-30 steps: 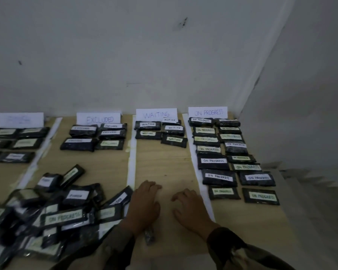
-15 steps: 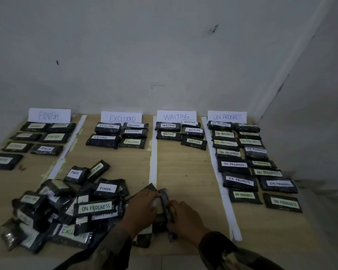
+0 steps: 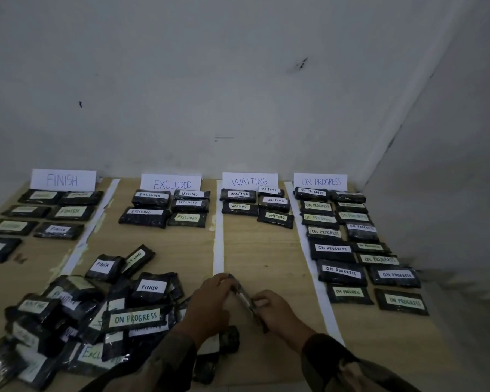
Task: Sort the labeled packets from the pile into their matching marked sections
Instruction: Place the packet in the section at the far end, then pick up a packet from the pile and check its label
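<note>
At the left we are seeing the pile (image 3: 96, 315) of labeled packets lying loose on the table (image 3: 176, 250); just right of it the left hand (image 3: 210, 304) is pinching the far end of a packet (image 3: 245, 299), which is being held edge-on over the near end of the WAITING section (image 3: 260, 250), its label unreadable; the right hand (image 3: 280, 312) is pinching its near end; further right, ON PROGRESS packets (image 3: 341, 273) are lying in rows.

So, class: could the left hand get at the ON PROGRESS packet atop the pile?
Probably yes: the ON PROGRESS packet lies uncovered beside the left hand, though that hand grips a raised packet.
</note>
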`<action>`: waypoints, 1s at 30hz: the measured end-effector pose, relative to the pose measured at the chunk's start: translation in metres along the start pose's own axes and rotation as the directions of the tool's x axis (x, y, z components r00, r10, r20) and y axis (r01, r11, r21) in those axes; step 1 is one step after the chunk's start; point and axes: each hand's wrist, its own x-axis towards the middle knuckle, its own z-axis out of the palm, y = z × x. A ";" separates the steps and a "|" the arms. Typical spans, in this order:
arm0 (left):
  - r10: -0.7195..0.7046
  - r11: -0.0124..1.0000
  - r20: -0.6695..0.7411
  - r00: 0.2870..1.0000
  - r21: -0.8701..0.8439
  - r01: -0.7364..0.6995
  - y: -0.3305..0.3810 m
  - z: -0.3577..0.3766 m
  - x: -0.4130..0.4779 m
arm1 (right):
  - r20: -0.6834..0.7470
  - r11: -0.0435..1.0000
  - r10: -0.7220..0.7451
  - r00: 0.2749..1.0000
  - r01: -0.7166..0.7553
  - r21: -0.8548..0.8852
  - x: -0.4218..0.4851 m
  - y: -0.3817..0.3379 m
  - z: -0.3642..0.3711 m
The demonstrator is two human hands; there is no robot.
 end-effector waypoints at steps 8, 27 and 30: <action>0.043 0.997 -0.051 0.998 0.071 -0.040 -0.009 -0.014 0.016 | 0.043 0.945 0.095 0.995 -0.104 0.309 -0.005 -0.023 -0.016; 0.033 0.978 -0.066 0.997 0.209 -0.019 -0.082 -0.096 0.036 | -0.101 0.750 -0.547 0.831 0.433 -0.501 0.054 -0.073 0.022; 0.021 0.988 -0.116 0.993 0.155 -0.003 -0.102 -0.102 0.032 | -0.122 0.746 -0.539 0.834 0.405 -0.529 0.068 -0.082 0.032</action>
